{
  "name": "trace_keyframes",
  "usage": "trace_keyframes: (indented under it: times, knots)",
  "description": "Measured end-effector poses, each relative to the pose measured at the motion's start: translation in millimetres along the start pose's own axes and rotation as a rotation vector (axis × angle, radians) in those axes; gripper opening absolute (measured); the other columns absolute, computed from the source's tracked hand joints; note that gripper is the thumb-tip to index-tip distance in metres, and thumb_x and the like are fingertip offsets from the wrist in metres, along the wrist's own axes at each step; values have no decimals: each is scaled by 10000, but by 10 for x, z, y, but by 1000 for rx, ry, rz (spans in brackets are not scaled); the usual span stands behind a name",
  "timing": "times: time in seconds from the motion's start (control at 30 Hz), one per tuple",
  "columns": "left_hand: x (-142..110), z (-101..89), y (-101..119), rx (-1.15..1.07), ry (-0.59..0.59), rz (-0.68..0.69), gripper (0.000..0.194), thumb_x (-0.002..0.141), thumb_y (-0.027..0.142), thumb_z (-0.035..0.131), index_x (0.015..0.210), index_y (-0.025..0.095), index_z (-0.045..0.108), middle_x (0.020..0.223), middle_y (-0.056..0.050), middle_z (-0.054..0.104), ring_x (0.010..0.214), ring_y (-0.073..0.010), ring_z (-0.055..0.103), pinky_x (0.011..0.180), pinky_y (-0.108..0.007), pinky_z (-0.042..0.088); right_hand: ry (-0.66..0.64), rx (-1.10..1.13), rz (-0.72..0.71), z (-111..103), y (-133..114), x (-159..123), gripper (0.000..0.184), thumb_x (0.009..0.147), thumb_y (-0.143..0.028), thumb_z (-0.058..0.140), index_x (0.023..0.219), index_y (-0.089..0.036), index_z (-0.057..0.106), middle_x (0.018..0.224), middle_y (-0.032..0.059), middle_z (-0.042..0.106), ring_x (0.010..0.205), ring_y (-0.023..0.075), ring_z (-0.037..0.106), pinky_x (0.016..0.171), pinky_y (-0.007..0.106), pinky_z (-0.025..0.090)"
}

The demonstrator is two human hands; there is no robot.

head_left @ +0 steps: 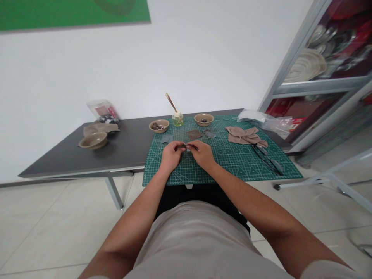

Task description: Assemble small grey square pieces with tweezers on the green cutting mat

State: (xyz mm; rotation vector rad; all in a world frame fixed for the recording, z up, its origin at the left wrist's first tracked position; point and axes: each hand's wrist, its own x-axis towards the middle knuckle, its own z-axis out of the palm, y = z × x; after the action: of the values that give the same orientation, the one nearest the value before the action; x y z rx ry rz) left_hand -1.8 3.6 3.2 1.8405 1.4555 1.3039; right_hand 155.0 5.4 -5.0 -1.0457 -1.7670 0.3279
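My left hand [172, 154] and my right hand [202, 154] meet fingertip to fingertip just over the green cutting mat [186, 174]. Both are closed in a pinch around a small, dark piece [183, 146], too small to name. A thin dark strip, perhaps a tool, shows along my right fingers; its kind is unclear. Just beyond the hands lie a grey-blue patch [166, 138], a brown square patch [194, 134] and a greyish translucent patch [209, 133]. Behind them are a bowl with dark pieces [159, 131] and another bowl [204, 123] with dark bits.
A glass jar [178, 121] with sticks stands between the bowls. On the right are a crumpled brown cloth [242, 135], eyeglasses [269, 159] and a clear plastic bag [273, 122]. At left sit a third bowl [93, 141], another cloth [100, 128] and a clear tub [103, 110].
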Motion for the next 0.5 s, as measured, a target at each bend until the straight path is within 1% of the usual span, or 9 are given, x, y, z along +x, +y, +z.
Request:
trace_keyframes:
  times: [0.13,0.3,0.5]
  knots:
    - [7,-3,-11,-41,-4,-10,184,741,145,622,893,194,712,889,-34,719,808,-182,632,815,-332,487,0,-14,14,5,4,-1,130,868,-221,615,900,-241,740,894,30,737,858,197,679,822,333,522]
    - [21,-10,-12,-84,-46,-41,203,727,126,620,903,179,705,856,-29,718,776,-173,633,791,-319,486,-4,-19,3,11,10,0,124,865,-213,619,902,-223,737,884,40,732,854,200,676,819,332,518]
    - [25,6,-30,-88,-7,-48,201,733,137,618,908,188,704,884,-29,718,801,-178,634,813,-328,486,-17,-18,6,16,20,-4,138,876,-233,603,926,-225,731,908,46,730,874,203,675,830,341,517]
